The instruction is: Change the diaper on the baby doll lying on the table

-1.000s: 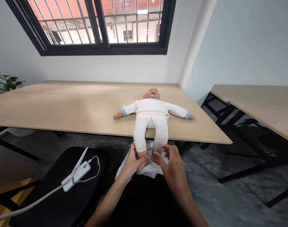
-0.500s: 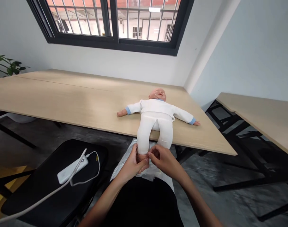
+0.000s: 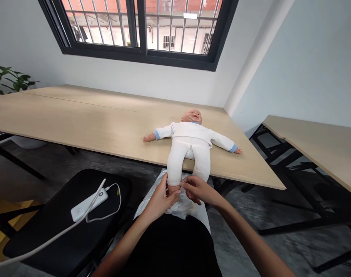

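Observation:
A baby doll in a white outfit with blue cuffs lies on its back on the wooden table, arms spread. Its legs hang over the front edge toward me. My left hand is closed around the doll's bare foot and ankle at the leg on the left. At the same ankle, my right hand pinches the hem of the white trouser leg between thumb and finger. The other lower leg is partly hidden behind my right hand.
On the left, a black chair carries a white power bank with a cable. Another table stands at the right. A plant is at the far left, and a barred window is behind the table.
The fingers of my right hand have shifted slightly at the trouser hem and its lower fingers have opened downward. My left hand stays on the foot. The view has moved a little.

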A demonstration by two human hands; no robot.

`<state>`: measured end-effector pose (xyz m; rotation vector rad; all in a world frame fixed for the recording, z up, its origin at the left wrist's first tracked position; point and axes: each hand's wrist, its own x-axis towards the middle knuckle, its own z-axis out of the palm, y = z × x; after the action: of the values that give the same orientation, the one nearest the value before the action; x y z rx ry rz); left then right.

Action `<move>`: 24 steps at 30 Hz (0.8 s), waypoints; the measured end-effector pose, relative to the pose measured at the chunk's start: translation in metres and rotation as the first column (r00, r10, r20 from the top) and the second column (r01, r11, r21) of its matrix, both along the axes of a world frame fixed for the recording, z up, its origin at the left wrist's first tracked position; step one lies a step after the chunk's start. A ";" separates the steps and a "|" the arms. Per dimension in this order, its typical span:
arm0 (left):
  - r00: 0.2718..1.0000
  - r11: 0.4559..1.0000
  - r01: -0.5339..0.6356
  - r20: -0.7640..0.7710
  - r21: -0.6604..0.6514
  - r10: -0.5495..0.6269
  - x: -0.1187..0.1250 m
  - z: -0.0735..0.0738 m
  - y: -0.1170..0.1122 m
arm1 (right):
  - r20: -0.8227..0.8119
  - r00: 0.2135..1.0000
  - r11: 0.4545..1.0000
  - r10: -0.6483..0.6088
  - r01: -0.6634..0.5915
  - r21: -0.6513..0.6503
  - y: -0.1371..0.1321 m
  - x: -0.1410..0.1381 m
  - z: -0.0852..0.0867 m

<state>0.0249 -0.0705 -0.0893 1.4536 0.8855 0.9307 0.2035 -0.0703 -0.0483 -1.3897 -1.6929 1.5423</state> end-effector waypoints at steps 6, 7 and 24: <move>0.986 0.994 0.101 0.139 -0.051 -0.093 -0.010 0.015 0.006 | 0.407 0.911 0.646 -0.065 -0.272 0.713 -0.006 0.004 0.012; 0.984 0.991 0.115 0.146 -0.061 -0.105 -0.011 0.017 0.006 | 0.523 0.847 0.481 -0.099 -0.419 0.770 -0.006 0.005 0.015; 0.984 0.977 0.160 0.104 -0.140 -0.146 -0.009 0.029 -0.004 | 0.751 0.577 0.027 -0.322 -0.787 0.617 0.007 0.005 0.015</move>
<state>0.0161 -0.0741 -0.0605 1.3204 0.7466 0.7947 0.2086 -0.0633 -0.0331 -0.7427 -2.7402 -0.7287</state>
